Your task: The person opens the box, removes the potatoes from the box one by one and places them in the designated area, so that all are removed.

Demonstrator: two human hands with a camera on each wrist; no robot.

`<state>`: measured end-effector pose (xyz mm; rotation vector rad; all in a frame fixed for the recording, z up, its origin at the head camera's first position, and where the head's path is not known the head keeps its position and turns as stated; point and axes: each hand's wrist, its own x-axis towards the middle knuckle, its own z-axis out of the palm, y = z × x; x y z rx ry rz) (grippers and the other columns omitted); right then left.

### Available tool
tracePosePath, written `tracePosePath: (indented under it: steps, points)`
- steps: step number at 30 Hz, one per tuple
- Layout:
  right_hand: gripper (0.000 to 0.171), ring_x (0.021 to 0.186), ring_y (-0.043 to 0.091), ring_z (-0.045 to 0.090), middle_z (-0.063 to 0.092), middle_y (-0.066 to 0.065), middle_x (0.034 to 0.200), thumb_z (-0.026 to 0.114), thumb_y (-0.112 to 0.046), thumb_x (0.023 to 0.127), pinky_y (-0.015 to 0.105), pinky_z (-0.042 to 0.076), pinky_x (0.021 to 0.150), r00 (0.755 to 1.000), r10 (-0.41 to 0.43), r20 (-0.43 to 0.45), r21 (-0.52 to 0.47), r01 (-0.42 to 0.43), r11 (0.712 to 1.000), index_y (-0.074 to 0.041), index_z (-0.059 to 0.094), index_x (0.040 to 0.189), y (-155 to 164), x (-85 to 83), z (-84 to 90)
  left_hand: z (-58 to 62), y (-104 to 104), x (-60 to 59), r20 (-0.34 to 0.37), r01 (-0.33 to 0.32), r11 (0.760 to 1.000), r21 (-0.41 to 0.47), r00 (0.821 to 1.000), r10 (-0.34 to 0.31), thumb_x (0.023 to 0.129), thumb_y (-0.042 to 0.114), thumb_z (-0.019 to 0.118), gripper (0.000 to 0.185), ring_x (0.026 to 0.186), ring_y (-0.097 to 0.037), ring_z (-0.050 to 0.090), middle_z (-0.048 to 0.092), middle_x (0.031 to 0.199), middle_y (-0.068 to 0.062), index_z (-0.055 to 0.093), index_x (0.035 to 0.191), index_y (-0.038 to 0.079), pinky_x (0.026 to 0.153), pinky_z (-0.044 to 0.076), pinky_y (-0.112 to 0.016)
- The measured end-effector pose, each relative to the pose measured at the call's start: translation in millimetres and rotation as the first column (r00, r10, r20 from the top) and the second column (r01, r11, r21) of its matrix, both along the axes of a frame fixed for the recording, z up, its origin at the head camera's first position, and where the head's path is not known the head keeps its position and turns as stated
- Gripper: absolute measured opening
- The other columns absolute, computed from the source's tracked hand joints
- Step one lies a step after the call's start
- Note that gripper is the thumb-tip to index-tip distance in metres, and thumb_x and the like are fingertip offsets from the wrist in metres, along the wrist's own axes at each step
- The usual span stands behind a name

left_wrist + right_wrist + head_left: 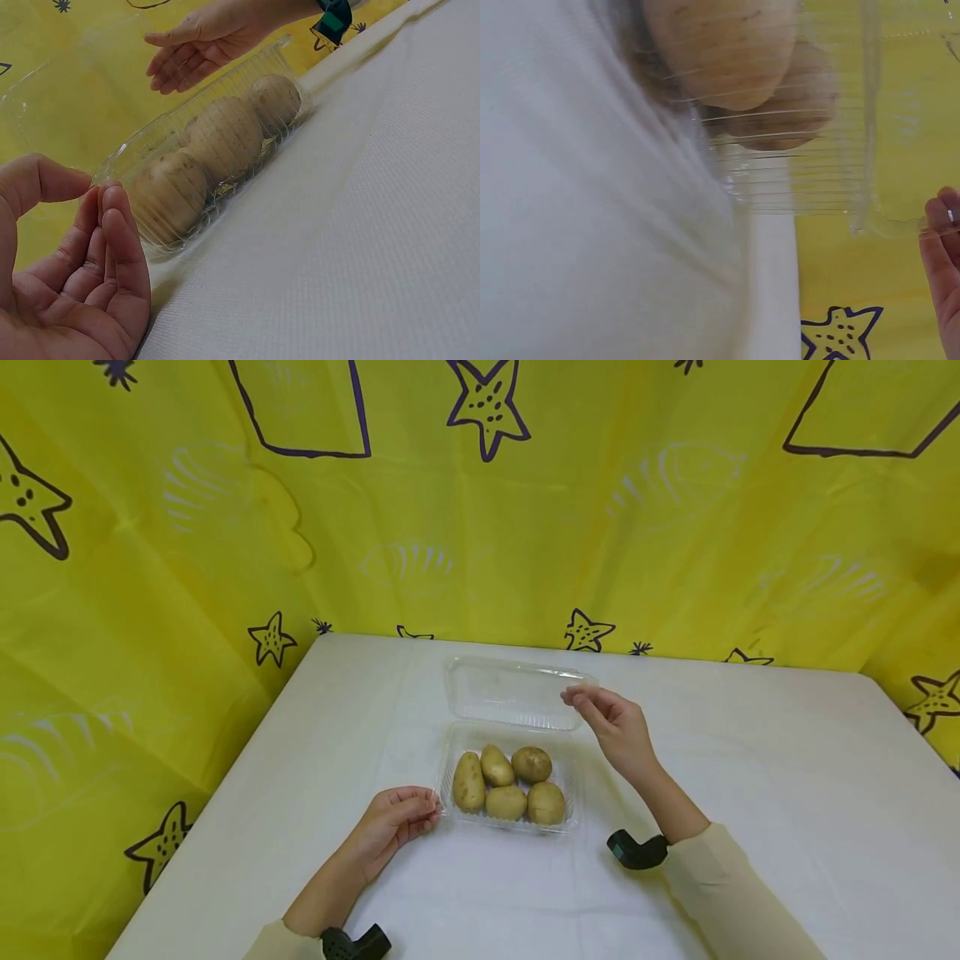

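The left hand (393, 822) rests on the table (787, 793) at the near left corner of the clear plastic tray (573, 793), its fingers (120, 240) lightly bent and close together, their tips just at the tray's ribbed wall; whether they press it cannot be told. It grips nothing. The right hand (615, 727) hovers at the far right corner of the raised lid (510, 689), fingers relaxed and slightly spread, fingertips (939, 225) touching or almost touching the lid's thin rim without closing on it.

The tray sits near the middle of the table, its hinged lid standing open behind it toward the backdrop. Both are thin, see-through plastic with fine ridges along the walls. Inside lie five potatoes (507, 783), oval, tan and dull-skinned with faint dark specks, packed against one another.

The table is covered with a white cloth of fine woven texture. Behind and beside it hangs a glossy yellow sheet (150, 568), creased, printed with dark-outlined starfish and pale shells.
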<state>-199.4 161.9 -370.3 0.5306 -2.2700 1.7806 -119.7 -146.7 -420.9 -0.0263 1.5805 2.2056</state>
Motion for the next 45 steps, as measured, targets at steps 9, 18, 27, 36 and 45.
tracePosePath:
  steps: [9,18,27,36,45]
  points:
    - [0.033,0.100,0.024,0.058,0.062,0.021,0.108,0.050,-0.018,0.095,0.016,0.044,0.082,0.995,-0.054,0.081,0.032,0.051,0.998,0.009,0.057,0.114,-0.8,-1.1,-18.1,-0.4,0.0,0.8,0.002,0.003,1.000,0.005,1.000,-0.004,0.085,0.000,0.053,0.009,0.075,-0.010,0.060,0.062,0.082,-0.006,0.061,0.085,0.002,0.070,0.049,-0.021]
    - [0.030,0.098,0.022,0.060,0.060,0.025,0.108,0.049,-0.010,0.095,0.019,0.046,0.081,0.993,-0.050,0.110,-0.040,0.055,0.998,0.013,0.054,0.115,-4.7,-2.1,-21.4,-0.4,-0.4,1.3,-0.002,0.003,1.000,0.007,1.000,-0.003,0.086,0.001,0.053,0.008,0.075,-0.010,0.060,0.062,0.082,-0.006,0.062,0.085,0.002,0.070,0.049,-0.021]
    - [0.035,0.091,0.007,0.061,0.060,0.027,0.106,0.051,-0.015,0.095,0.025,0.047,0.082,0.991,-0.048,0.125,-0.058,0.056,0.997,0.014,0.054,0.114,-4.0,-5.6,-29.6,-0.7,-0.9,1.2,0.003,0.000,1.000,0.008,1.000,0.000,0.086,0.001,0.053,0.009,0.075,-0.010,0.060,0.062,0.082,-0.006,0.062,0.086,0.002,0.070,0.049,-0.021]
    - [0.037,0.092,0.015,0.063,0.060,0.027,0.105,0.050,-0.017,0.095,0.029,0.049,0.080,0.985,-0.060,0.163,-0.055,0.070,0.996,0.014,0.053,0.116,-4.7,-7.2,-31.8,-0.8,-1.0,0.6,-0.010,0.008,1.000,0.015,1.000,-0.008,0.086,0.000,0.052,0.009,0.075,-0.010,0.059,0.062,0.082,-0.005,0.061,0.086,0.002,0.070,0.049,-0.021]
    - [0.036,0.086,0.016,0.064,0.060,0.029,0.104,0.049,-0.014,0.096,0.028,0.050,0.077,0.966,-0.072,0.249,-0.038,0.084,0.996,0.016,0.052,0.116,-4.4,-9.1,-34.7,-0.5,-1.5,0.9,-0.016,0.018,1.000,0.026,1.000,-0.018,0.087,0.001,0.053,0.009,0.075,-0.010,0.059,0.062,0.083,-0.006,0.061,0.086,0.002,0.071,0.049,-0.021]
